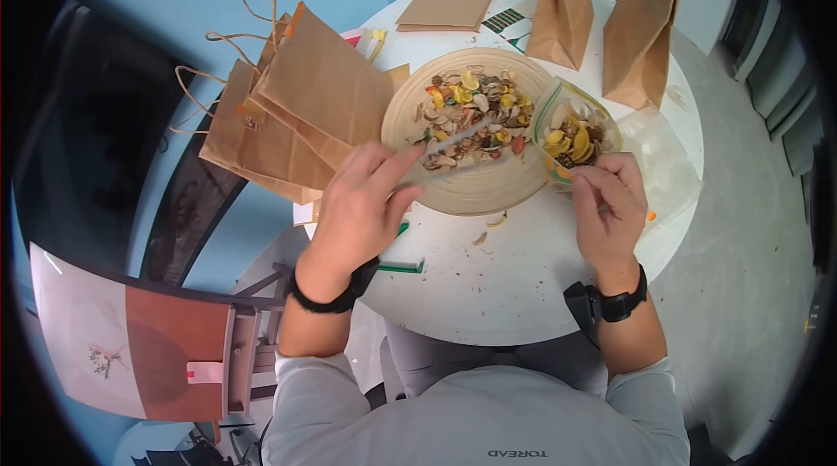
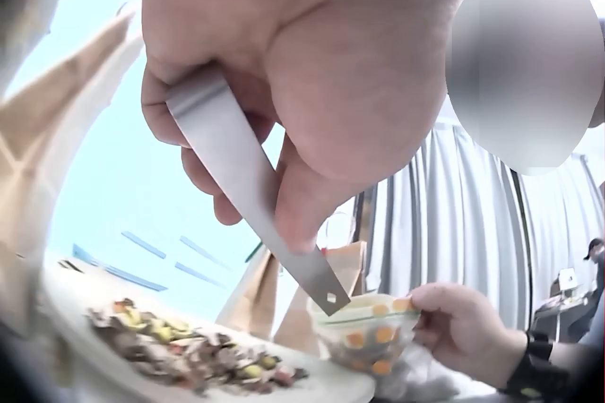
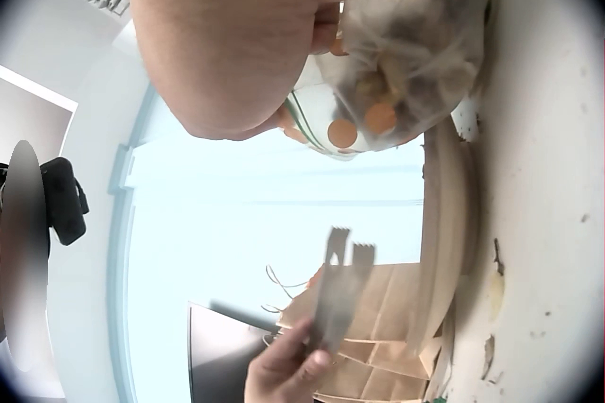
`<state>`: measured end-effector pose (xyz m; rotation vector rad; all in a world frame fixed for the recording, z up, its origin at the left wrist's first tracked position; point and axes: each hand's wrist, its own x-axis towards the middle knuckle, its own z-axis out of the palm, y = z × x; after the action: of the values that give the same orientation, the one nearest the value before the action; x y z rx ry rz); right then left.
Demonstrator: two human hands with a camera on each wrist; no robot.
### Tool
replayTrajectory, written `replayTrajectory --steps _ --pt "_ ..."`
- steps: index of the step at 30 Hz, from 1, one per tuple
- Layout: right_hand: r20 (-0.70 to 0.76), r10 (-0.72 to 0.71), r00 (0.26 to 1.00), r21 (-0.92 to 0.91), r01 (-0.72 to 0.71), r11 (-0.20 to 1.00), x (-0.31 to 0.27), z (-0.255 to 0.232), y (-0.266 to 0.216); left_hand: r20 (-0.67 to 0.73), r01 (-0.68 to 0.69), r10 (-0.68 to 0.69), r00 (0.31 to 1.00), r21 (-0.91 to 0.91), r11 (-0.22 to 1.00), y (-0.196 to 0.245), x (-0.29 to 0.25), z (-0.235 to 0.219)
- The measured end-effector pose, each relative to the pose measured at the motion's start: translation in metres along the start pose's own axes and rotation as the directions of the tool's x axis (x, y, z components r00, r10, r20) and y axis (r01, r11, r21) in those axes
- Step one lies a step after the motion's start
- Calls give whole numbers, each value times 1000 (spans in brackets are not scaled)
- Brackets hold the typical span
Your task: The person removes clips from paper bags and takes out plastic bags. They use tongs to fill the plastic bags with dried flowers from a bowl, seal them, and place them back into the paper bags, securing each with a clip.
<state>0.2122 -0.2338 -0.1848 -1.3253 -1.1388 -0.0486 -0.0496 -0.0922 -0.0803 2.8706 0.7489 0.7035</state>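
My left hand (image 1: 362, 196) grips metal tongs (image 2: 241, 171), its thumb along one arm. In the right wrist view the two toothed tips stand apart with a gap between them. From the head view, the tongs reach over a heap of dried flower and fruit pieces (image 1: 471, 104) on a round, pale wooden plate (image 1: 471, 196). On the other side, my right hand (image 1: 610, 204) pinches the near rim of a clear zip bag (image 2: 364, 332) with orange dots and a green seal line. Its mouth is spread, and dried yellow slices and brown bits (image 1: 575, 139) fill it.
Brown paper bags (image 1: 323, 91) lean at the left; two more (image 1: 641, 30) stand at the back right. A flat paper bag (image 1: 449, 2) lies behind the plate. Green clips (image 1: 401, 269) and loose crumbs lie near the front. A translucent plastic sheet (image 1: 667, 170) lies at the right.
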Motion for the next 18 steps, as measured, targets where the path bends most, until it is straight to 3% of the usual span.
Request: replayTrajectory --steps 6,13,18 --pt "12 -6 1000 0 6 1000 0 1 2 47 153 -165 985 199 968 -31 -51 13" --pt "19 -15 1000 -26 15 1000 0 0 2 83 308 -343 936 279 909 -54 -25 42" --pt "20 -12 1000 -26 12 1000 0 1 1 63 246 -261 963 183 952 -60 -16 51"
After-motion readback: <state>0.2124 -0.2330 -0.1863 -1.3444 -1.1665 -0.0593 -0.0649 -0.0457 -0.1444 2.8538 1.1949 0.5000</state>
